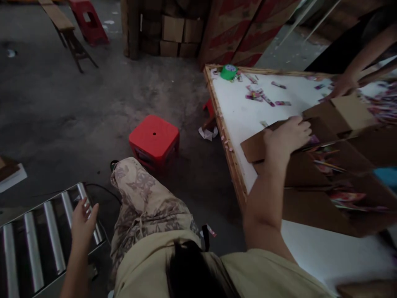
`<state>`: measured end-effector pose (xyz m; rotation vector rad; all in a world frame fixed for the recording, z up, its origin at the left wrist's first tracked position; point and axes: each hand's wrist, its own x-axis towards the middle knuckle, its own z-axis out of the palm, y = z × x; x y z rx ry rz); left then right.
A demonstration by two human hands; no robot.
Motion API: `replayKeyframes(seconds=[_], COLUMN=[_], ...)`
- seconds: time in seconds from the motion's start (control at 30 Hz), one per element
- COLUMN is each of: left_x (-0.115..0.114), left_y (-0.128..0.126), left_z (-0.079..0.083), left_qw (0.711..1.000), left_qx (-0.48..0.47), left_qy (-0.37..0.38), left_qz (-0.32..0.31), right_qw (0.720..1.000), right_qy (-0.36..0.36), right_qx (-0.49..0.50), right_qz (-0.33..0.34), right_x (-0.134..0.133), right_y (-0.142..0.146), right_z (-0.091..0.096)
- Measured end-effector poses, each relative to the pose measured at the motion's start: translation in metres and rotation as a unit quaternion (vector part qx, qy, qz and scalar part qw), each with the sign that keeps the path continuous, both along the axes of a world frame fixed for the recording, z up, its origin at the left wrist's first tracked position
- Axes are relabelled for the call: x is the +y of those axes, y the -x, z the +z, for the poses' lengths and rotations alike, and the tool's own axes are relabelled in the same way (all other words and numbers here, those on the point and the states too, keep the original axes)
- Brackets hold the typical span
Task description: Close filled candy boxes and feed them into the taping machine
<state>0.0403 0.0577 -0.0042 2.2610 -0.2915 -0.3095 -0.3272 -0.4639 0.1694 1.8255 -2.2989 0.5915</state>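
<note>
My right hand [288, 134] reaches over the near end of an open cardboard box [254, 147] on the white-topped table, its fingers bent over the flap. Small pink and purple packets lie inside the neighbouring open box [350, 196], whose flaps are folded out. My left hand [83, 219] hangs over the metal rollers of a conveyor [56, 236] at the lower left. Its fingers are apart and nothing is in it. Whether it touches a roller, I cannot tell.
A red plastic stool [154, 134] stands on the floor ahead of my legs. The table [228, 151] has a raised wooden edge, with green tape [228, 72] and loose packets [254, 94] on top. Across it, another person's hand [343, 85] is near the boxes. Stacked cartons [235, 29] stand behind.
</note>
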Motion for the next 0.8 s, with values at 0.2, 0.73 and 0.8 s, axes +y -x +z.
replayKeyframes(seconds=[0.2,0.73,0.8], left_x=[-0.040,-0.255,-0.272], left_y=[0.022,0.163,0.171], left_z=[0.023,0.042,0.040], left_qw=[0.998,0.670,0.584], left_qx=[0.058,0.668,0.739], left_qy=[0.007,0.198,0.235], left_qz=[0.000,-0.257,-0.242], right_qw=[0.985,0.937,0.895], right_qy=[-0.154,-0.008,0.008], right_qx=[0.074,0.141,0.136], right_qz=[0.029,0.319,0.425], right_x=[-0.015,0.147,0.187], right_y=[0.038,-0.018,-0.031], right_z=[0.004,0.102,0.098])
